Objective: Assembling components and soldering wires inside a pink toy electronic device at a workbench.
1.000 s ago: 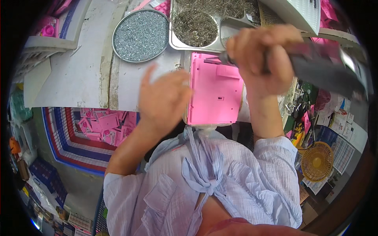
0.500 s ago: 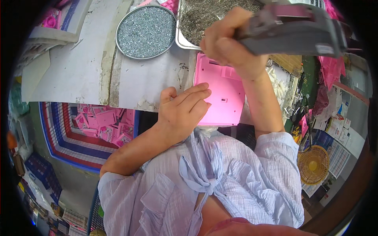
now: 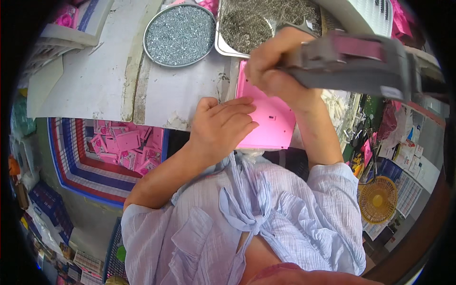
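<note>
A flat pink plastic panel [image 3: 266, 123] with small holes lies at the table's front edge, just ahead of my body. My left hand [image 3: 221, 121] rests across its left edge, fingers stretched out on the surface. Above the panel's far part, my right hand [image 3: 280, 66] is closed around a dark grey power tool [image 3: 356, 61]. The tool's body points off to the right and is smeared by motion; its working tip is hidden behind my hand. My right hand and forearm cover the panel's far right part.
Beyond the panel stand a round metal tray [image 3: 179, 35] of small silvery screws and a rectangular tray [image 3: 221, 46] of darker small metal parts. A striped basket [image 3: 90, 178] with several pink plastic parts [image 3: 127, 141] sits lower left. White pieces [image 3: 335, 111] lie right of the panel.
My right hand and the power tool have come down and nearer to me over the panel. My left hand stays at the panel's left edge, its fingers slightly shifted.
</note>
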`<state>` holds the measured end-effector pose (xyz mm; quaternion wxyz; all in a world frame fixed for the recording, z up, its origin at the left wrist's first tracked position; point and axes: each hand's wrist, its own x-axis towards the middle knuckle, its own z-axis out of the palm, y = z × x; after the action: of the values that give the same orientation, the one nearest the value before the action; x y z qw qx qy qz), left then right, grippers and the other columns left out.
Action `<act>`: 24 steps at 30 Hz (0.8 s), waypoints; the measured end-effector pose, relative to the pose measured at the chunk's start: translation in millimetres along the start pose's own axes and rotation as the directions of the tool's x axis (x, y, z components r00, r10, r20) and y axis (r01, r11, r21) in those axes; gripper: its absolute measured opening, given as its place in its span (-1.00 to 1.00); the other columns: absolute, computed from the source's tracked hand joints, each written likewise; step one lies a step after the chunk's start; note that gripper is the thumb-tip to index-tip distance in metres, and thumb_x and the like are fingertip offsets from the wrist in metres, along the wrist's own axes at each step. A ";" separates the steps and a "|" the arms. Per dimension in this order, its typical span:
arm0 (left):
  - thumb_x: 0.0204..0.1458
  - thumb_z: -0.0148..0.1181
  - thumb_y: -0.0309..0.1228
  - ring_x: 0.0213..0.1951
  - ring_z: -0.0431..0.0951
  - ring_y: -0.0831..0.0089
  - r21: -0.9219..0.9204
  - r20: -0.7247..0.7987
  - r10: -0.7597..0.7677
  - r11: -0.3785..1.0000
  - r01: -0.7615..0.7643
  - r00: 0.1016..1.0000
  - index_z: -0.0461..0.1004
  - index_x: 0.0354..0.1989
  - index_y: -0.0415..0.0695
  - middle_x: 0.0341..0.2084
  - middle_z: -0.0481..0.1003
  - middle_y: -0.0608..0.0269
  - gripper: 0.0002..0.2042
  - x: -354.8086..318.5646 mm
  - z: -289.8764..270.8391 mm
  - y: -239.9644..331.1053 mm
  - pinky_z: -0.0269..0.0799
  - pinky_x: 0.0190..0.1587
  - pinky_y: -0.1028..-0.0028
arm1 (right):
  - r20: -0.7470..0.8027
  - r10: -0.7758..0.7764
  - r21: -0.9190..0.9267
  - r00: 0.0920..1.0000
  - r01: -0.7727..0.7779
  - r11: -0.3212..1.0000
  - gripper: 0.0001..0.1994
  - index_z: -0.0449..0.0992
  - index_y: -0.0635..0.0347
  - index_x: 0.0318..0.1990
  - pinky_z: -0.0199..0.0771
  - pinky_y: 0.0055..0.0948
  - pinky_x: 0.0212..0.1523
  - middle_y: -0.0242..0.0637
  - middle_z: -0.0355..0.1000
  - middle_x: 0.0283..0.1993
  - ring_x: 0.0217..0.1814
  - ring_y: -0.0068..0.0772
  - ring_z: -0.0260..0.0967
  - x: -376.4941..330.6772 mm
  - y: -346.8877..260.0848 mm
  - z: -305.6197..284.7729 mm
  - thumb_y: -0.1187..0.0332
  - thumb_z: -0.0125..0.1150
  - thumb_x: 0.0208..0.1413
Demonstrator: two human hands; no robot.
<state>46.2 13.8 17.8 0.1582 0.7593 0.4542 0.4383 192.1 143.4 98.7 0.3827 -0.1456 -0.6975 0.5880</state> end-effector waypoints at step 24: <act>0.02 0.40 -0.20 0.06 0.49 0.23 0.637 -0.071 -0.097 0.762 0.120 0.993 0.67 -0.26 0.05 -0.05 0.57 0.34 -0.83 57.8 -71.0 -113.9 0.17 0.16 0.12 | -0.149 -0.031 0.368 0.988 0.085 0.926 -0.77 0.35 0.22 -0.12 0.21 -0.44 -0.57 -0.39 0.28 -0.59 -0.63 -0.56 0.15 -41.3 -41.9 35.7 0.30 0.24 0.29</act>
<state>-62.3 111.6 15.4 -0.0925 0.7328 0.6218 0.2604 204.8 80.0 122.2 0.4689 -0.0907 -0.5484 0.6865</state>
